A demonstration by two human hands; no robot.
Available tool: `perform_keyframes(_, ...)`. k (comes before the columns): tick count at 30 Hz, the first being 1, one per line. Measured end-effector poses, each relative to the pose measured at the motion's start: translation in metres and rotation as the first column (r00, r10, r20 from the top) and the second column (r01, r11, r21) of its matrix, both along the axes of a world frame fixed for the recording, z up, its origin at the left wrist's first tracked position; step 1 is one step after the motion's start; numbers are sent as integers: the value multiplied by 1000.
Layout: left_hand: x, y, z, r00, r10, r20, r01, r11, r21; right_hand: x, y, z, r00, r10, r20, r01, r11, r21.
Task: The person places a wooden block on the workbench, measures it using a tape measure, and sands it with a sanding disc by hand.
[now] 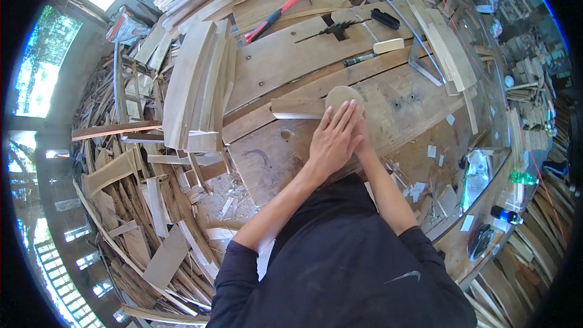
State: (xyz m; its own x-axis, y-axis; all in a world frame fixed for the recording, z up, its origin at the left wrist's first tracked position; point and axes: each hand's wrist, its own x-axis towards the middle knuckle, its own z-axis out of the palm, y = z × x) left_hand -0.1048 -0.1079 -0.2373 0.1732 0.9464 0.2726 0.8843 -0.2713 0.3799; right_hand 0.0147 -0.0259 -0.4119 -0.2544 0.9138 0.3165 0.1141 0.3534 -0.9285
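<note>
A round tan disc (343,93) rests at the middle of the wooden workbench (395,106). My left hand (333,138) lies stretched out, its fingertips on the disc's lower part. Close against it on the right is my right hand (359,130), mostly covered by the left one, so its fingers are largely hidden. Just left of the disc lies a short wooden block (297,108), its right end close to my left fingertips.
A red and black hammer (276,16), a black brush-like object (385,19) and a marker-like tool (359,59) lie toward the back. Stacked boards (193,85) stand at the left. A metal square (425,71) and long strips (446,48) are at the right.
</note>
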Motion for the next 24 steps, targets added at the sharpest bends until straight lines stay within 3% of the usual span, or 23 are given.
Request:
perform_keyframes(1, -10, -3, 1, 1000, 26, 0, -26, 999, -27, -2, 1, 5, 996, 12, -90, -16, 999, -52)
perform_keyframes(2, -19, -9, 4, 999, 50, 3, -50, 997, -62, 3, 1, 49, 965, -6, 262, -31, 990, 134)
perform_keyframes(3, -34, -14, 9, 996, 87, 9, -86, 993, -76, 5, -1, 80, 814, -86, 574, -108, 949, 295)
perform_keyframes(9, -93, -33, 10, 958, 272, -90, -278, 959, -61, -3, -6, 100, 849, -122, 515, -46, 953, 301)
perform_keyframes(17, -27, -15, 7, 997, 45, 55, -43, 998, -41, 7, 1, 79, 832, -90, 548, -165, 902, 399)
perform_keyframes(20, -59, -22, 8, 993, 116, 4, -115, 991, -69, 0, -3, 87, 844, -114, 524, -68, 947, 315)
perform_keyframes(24, -97, -33, 5, 954, 298, -15, -298, 948, -113, -2, -6, 95, 851, -108, 514, -81, 941, 330)
